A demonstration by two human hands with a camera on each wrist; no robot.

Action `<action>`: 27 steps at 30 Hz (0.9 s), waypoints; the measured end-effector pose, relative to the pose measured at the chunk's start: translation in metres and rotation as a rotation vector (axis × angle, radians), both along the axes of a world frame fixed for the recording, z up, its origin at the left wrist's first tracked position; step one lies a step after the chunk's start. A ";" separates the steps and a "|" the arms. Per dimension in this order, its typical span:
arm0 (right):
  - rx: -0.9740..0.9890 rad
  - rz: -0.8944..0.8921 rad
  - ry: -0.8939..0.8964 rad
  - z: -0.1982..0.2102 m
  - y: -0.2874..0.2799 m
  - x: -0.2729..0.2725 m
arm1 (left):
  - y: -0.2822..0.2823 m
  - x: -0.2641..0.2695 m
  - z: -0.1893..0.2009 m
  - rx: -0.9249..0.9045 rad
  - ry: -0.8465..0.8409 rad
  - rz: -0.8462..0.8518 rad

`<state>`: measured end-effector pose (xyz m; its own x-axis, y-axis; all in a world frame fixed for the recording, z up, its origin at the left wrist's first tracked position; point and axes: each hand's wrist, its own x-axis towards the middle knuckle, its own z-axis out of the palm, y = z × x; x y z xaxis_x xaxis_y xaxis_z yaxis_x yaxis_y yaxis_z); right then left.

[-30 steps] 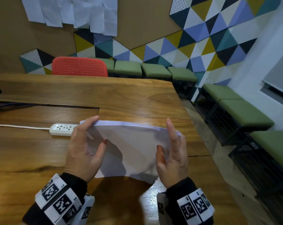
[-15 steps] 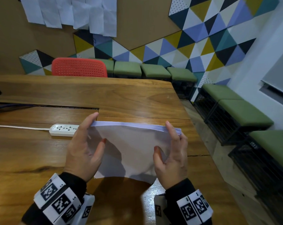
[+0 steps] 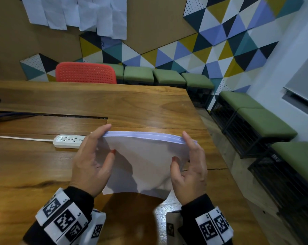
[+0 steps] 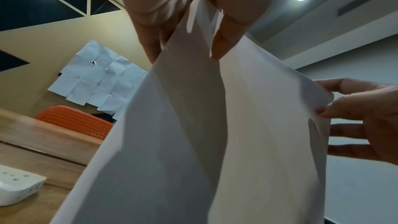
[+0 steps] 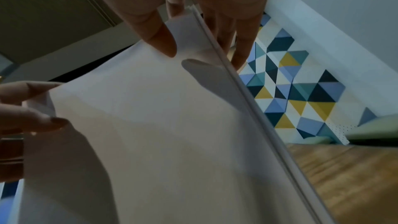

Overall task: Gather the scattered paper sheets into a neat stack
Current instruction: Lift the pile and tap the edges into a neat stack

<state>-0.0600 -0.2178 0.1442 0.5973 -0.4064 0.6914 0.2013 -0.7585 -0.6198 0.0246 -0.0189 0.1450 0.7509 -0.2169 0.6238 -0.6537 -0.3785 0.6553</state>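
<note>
A stack of white paper sheets (image 3: 142,161) stands on its lower edge on the wooden table (image 3: 140,108), upper edge bowed toward me. My left hand (image 3: 103,147) holds its left side, thumb in front and fingers behind. On the opposite side my right hand (image 3: 183,154) holds it the same way. In the left wrist view the sheets (image 4: 215,134) run between thumb and fingers of the left hand (image 4: 183,43), with the other hand (image 4: 355,113) across. In the right wrist view the stack (image 5: 150,134) shows its edge, pinched by the right hand (image 5: 200,40).
A white power strip (image 3: 68,140) with a cord lies on the table just left of my left hand. A red chair (image 3: 86,73) stands at the table's far side. Green stools (image 3: 266,124) line the wall on the right. The table's right edge runs near my right hand.
The sheets' top edges have drawn together into a tighter, more even band. Both hands have stayed at the sides of the stack.
</note>
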 end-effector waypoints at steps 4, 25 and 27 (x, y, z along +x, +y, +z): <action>0.036 -0.004 0.017 0.003 -0.001 0.001 | -0.003 -0.002 0.008 -0.019 0.016 0.008; 0.761 0.172 0.333 -0.045 0.001 0.011 | -0.016 -0.014 -0.006 -0.212 0.927 0.014; 0.763 0.148 0.308 -0.046 0.001 0.010 | -0.015 -0.014 -0.009 -0.215 0.936 0.037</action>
